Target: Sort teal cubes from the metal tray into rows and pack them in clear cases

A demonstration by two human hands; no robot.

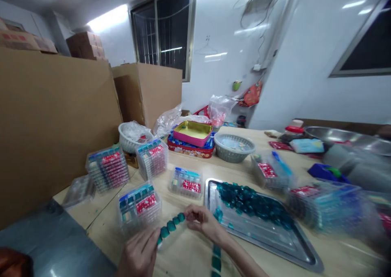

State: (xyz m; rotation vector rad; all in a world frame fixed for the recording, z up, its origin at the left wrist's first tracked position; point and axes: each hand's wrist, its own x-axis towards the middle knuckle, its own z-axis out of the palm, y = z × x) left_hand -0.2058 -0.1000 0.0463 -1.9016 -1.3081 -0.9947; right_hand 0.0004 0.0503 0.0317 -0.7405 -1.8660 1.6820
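A strip of teal, translucent square pieces (171,226) slants between my two hands above the table. My left hand (139,252) grips its lower end, thumb and fingers pressed together. At the upper end, my right hand (200,222) has its fingertips pinched against the last piece. Under my right forearm lies a second row of teal pieces (216,257), partly hidden. To the right, a metal tray (259,238) holds a heap of loose teal pieces (253,203). Just beyond my left hand stands a stack of clear compartment cases (140,207) with red patterned inserts.
More stacked cases (108,169) stand at the left, and another clear case (185,182) sits ahead. Blurred cases (330,207) are at the right. Behind are a pink-rimmed tin (193,134), a grey basket (234,147) and a white basket (134,138). Large cardboard boxes (55,118) rise left.
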